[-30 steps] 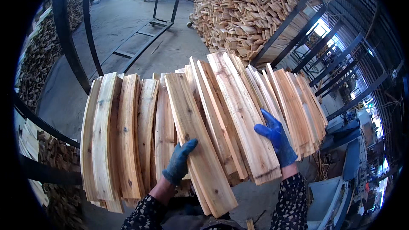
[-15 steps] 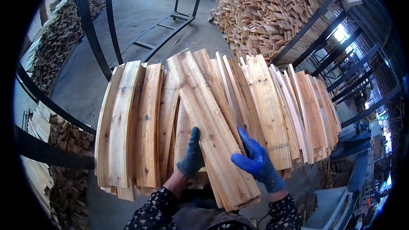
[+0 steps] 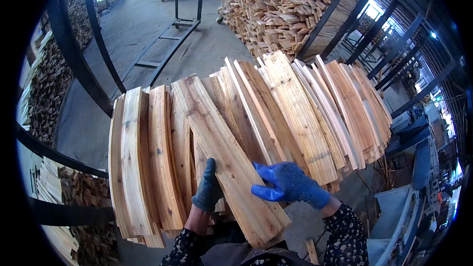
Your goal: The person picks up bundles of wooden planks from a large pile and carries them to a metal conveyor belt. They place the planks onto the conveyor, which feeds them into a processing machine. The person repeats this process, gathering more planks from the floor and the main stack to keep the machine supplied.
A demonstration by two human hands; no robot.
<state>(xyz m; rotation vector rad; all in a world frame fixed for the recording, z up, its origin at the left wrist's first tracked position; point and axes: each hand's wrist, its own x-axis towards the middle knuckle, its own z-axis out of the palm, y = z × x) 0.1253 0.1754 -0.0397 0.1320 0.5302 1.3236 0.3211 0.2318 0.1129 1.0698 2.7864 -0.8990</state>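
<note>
Two stacked boards (image 3: 229,157), edges pinched in left hand (image 3: 207,192), right hand (image 3: 293,183) spread at opposite edge.

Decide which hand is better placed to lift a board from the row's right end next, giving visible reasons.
Probably the right hand: it is nearer the right-end boards, thumb and finger spread at the right edge of the slanted board. The left hand is farther off, against that board's left edge.
</note>
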